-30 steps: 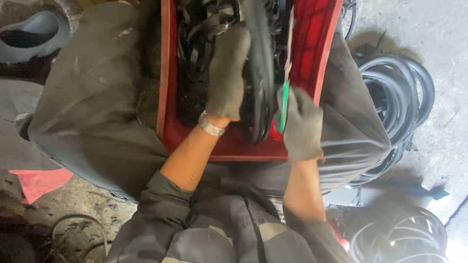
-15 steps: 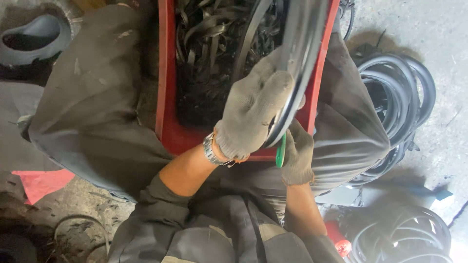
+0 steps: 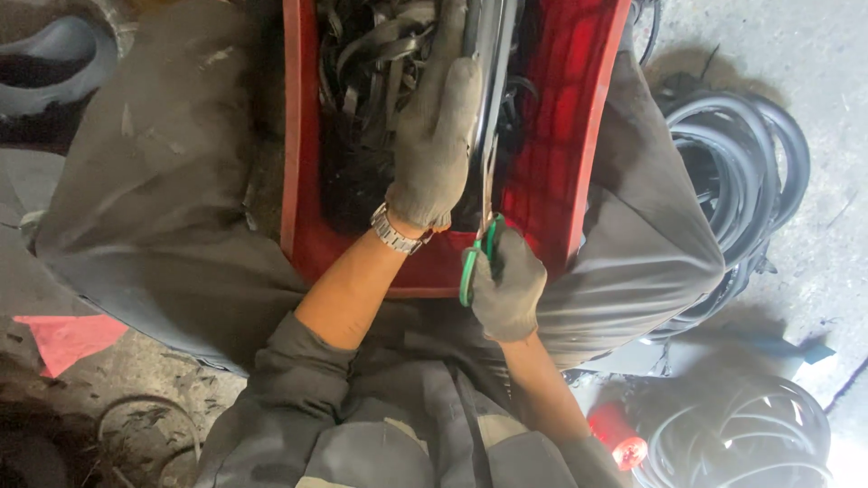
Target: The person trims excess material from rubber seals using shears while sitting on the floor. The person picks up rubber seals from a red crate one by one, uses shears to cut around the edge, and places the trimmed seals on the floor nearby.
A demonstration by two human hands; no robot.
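My left hand (image 3: 436,136), in a grey work glove with a metal watch at the wrist, grips a black rubber tube piece (image 3: 488,54) held upright over a red plastic crate (image 3: 561,117). My right hand (image 3: 508,287), also gloved, holds green-handled scissors (image 3: 477,258) whose blades run up along the rubber piece just under my left hand. The crate rests between my knees and is filled with several black rubber strips (image 3: 371,81).
A pile of black rubber tubes (image 3: 741,172) lies on the concrete floor to the right. More coiled tubes (image 3: 750,443) sit at the lower right beside a red object (image 3: 617,441). A grey tyre piece (image 3: 54,54) lies at the upper left, a red scrap (image 3: 68,339) at the lower left.
My left hand shifted its hold on the rubber piece, turning it from a wide curve to an upright strip. My right hand with the scissors moved left under it.
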